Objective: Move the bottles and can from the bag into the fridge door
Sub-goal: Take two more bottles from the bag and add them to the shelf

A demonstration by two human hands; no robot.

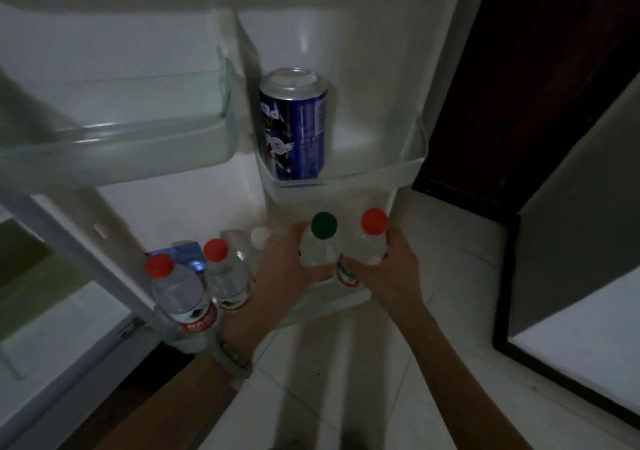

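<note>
Bottles fill most of the bottom shelf of the open fridge door. The left hand is wrapped around a green-capped bottle, its grip clenched on the clear body. The right hand grasps a red-capped bottle just beside it, and the two bottles touch at the shoulders. Both stand upright at the right end of that shelf, their lower halves hidden by the fingers and the shelf's front rail.

Further left on the same shelf stand two more red-capped bottles and, behind them, a white-capped bottle that is hard to make out. A blue object behind those is mostly covered and cannot be identified.

The blue can stands alone at the left side of the small upper bin; the room to its right is open up to the bin's clear wall. The larger upper-left bin is blurred and runs out of frame at the left.

A bracelet circles the left wrist. Both forearms are cut off by the bottom edge. White floor tiles lie to the right of the door's edge.
</note>
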